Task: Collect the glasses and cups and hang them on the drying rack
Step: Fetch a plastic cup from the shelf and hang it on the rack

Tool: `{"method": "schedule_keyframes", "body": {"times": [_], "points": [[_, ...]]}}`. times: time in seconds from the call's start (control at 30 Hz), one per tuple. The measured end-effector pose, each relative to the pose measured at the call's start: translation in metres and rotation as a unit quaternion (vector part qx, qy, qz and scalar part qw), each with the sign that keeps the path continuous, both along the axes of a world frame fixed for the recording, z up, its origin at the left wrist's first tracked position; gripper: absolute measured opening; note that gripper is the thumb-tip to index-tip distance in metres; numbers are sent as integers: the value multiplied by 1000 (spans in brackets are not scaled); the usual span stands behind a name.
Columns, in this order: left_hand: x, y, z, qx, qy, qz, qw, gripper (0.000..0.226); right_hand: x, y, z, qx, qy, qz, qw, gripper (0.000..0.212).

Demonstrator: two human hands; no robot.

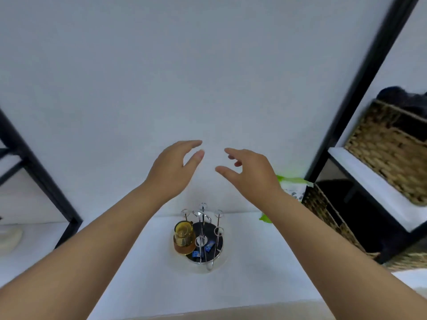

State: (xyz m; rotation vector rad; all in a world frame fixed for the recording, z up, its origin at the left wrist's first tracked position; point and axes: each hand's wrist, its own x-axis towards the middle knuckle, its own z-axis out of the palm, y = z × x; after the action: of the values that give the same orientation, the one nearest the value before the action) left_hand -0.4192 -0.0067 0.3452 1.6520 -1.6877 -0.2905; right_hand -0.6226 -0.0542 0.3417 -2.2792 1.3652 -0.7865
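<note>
A round drying rack (pixel 213 247) with a dark base and thin chrome prongs stands on the white tabletop below my hands. One amber glass cup (pixel 183 236) with a brown band hangs on its left side. Two small blue packets lie on the rack's base. My left hand (pixel 173 168) and my right hand (pixel 248 170) are raised in front of the white wall, above and beyond the rack. Both hands hold nothing, fingers apart and curved toward each other.
A black shelf frame (pixel 360 88) with woven baskets (pixel 390 146) stands at the right. A green and white pack (pixel 293 188) sits behind my right wrist. Another black frame (pixel 34 172) stands at the left, with a pale object (pixel 9 236) at the far left edge.
</note>
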Motion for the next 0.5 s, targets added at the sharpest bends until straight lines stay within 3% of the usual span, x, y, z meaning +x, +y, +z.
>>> {"method": "schedule_keyframes", "body": {"times": [0.13,0.33,0.5], "points": [[-25,24,105,-29,48,-24,998,34,-30,27,99,-26,-106,-16,994,62],[-49,77,218,-65,128,-53,988,43,-89,91,217,-26,-211,-34,977,50],[-86,116,271,-103,162,-117,974,47,-135,156,280,-67,-263,-72,960,67]]}}
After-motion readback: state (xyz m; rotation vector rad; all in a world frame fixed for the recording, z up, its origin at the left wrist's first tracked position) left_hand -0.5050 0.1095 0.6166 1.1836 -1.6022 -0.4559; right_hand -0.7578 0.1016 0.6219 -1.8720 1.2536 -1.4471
